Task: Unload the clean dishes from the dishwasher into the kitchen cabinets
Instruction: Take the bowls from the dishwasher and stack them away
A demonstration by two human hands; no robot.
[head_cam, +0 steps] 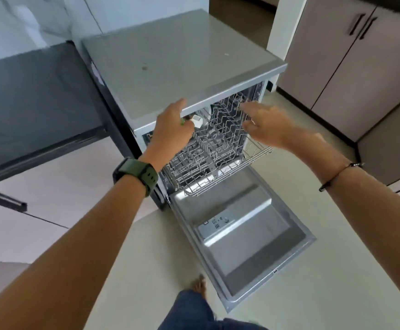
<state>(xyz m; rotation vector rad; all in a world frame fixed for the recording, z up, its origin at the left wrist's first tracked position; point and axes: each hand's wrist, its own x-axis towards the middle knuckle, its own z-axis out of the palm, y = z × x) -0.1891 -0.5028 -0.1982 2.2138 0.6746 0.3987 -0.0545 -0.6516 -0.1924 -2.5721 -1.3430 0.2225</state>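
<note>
The grey dishwasher (170, 67) stands open with its door (242, 234) folded down flat. Its wire upper rack (218, 148) is pulled partway out and looks mostly bare. A small white object (197, 121) sits at the rack's back left. My left hand (170, 129) is at the rack's left side beside that object, thumb up against the dishwasher's top edge and fingers curled. A bit of green shows at the fingers, but I cannot tell whether they hold anything. My right hand (270, 125) hovers over the rack's right side with fingers spread, holding nothing.
A dark countertop (27, 103) with pale drawers and a black handle (8, 201) lies to the left. Tall beige cabinets (361, 67) with black handles stand at the right. My bare foot (199, 284) is on the pale floor beside the door's left edge.
</note>
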